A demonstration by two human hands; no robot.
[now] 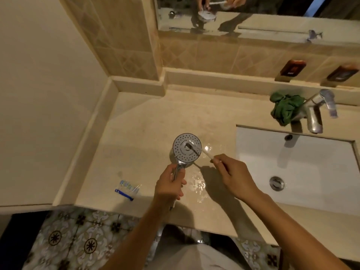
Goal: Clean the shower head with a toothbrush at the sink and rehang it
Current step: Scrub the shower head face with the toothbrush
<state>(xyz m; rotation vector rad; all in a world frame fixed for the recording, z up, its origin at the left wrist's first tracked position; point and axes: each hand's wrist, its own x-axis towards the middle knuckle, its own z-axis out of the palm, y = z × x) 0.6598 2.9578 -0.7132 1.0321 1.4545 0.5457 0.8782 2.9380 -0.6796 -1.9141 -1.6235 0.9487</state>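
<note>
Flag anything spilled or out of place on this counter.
Water is pooled on the countertop beside the shower head and toothbrush, not in the basin. A blue-printed wrapper lies loose near the front edge. A green cloth is bunched by the tap.

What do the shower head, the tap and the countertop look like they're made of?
Shower head: matte grey face dotted with nozzle holes, probably plastic; its handle is mirror-shiny, chrome-plated by the look. Tap: polished metal or chrome plating, given its bright reflections. Countertop: glossy beige stone, maybe marble; its wet patch glares.
</note>
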